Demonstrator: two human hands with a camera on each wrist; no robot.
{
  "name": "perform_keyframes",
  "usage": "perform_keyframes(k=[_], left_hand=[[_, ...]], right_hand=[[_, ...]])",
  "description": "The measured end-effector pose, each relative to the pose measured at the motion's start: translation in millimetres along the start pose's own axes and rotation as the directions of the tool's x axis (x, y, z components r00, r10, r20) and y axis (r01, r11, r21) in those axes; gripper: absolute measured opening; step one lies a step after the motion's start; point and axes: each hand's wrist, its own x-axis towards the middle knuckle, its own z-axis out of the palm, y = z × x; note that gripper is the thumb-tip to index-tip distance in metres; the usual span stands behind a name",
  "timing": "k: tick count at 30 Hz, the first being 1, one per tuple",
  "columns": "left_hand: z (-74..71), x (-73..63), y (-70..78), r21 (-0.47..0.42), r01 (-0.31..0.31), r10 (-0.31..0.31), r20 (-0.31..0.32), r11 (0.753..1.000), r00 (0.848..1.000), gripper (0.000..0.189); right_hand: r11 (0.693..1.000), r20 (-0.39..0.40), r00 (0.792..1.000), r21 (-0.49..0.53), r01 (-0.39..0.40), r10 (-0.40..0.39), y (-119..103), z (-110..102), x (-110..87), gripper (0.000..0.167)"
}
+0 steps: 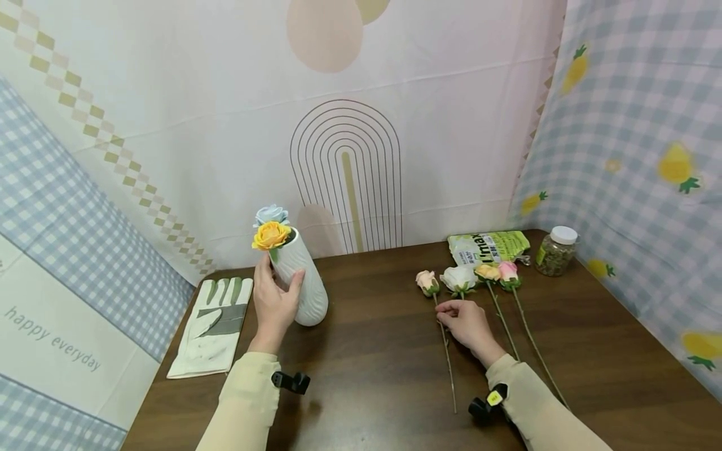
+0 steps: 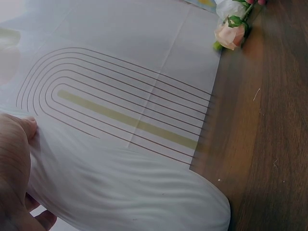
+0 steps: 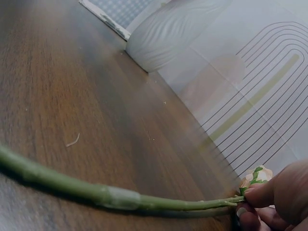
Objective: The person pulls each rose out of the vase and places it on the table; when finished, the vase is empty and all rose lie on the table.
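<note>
My left hand point(image 1: 274, 300) grips a white ribbed vase point(image 1: 307, 282), which leans to the left over the table. A yellow rose point(image 1: 271, 235) and a pale blue rose point(image 1: 272, 215) stick out of its mouth. In the left wrist view, thumb and fingers wrap the vase point(image 2: 144, 187) near its upper end. With thumb and fingers, my right hand point(image 1: 467, 326) pinches the green stem point(image 3: 168, 203) of a peach rose point(image 1: 427, 283), just below its head. Beside it lie a white rose point(image 1: 459, 279), a yellow-peach rose point(image 1: 487, 272) and a pink rose point(image 1: 509, 274).
White work gloves point(image 1: 211, 332) with green and grey parts lie at the table's left edge. Behind the roses are a green printed packet point(image 1: 489, 247) and a white-lidded jar point(image 1: 556, 252). Patterned cloth point(image 1: 248, 125) hangs along the back and sides of the brown table point(image 1: 372, 363).
</note>
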Motion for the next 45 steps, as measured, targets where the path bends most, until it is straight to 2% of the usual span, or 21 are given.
perform_keyframes(k=[12, 17, 21, 28, 32, 36, 40, 45], left_hand=[[-2.6, -3.7, 0.2, 0.002, 0.008, -0.008, -0.006, 1.0, 1.0, 0.071], [-1.5, -4.5, 0.6, 0.009, 0.014, -0.014, 0.004, 1.0, 1.0, 0.073], [-0.6, -4.2, 0.6, 0.007, 0.023, -0.023, 0.011, 1.0, 1.0, 0.073], [-1.8, -2.2, 1.2, 0.01, 0.024, -0.024, 0.014, 1.0, 1.0, 0.074], [-2.0, -0.4, -0.5, 0.016, 0.013, -0.013, 0.009, 1.0, 1.0, 0.074], [-2.6, 0.8, -1.2, 0.016, 0.018, -0.018, 0.008, 1.0, 1.0, 0.074], [-3.0, 0.5, -0.2, 0.011, 0.026, -0.026, 0.024, 1.0, 0.999, 0.075], [-2.3, -0.7, 1.3, 0.016, 0.021, -0.021, 0.025, 1.0, 0.999, 0.075]], right_hand=[[0.998, -0.025, 0.999, -0.051, 0.026, -0.028, -3, -2, -2.4, 0.011], [0.998, -0.07, 0.997, -0.061, 0.029, -0.033, -7, -8, -2.9, 0.012], [0.994, -0.094, 0.991, -0.063, 0.089, -0.094, -22, -17, -1.9, 0.015], [0.96, -0.057, 0.958, -0.029, 0.28, -0.281, -83, -32, 3.7, 0.018], [0.936, -0.015, 0.936, 0.016, 0.352, -0.352, -128, -29, 8.5, 0.018], [0.913, 0.033, 0.914, 0.068, 0.402, -0.404, -176, -15, 12.1, 0.019], [0.889, 0.088, 0.89, 0.144, 0.434, -0.448, -214, 6, 16.4, 0.022], [0.881, 0.134, 0.882, 0.222, 0.417, -0.451, -247, 32, 22.3, 0.023]])
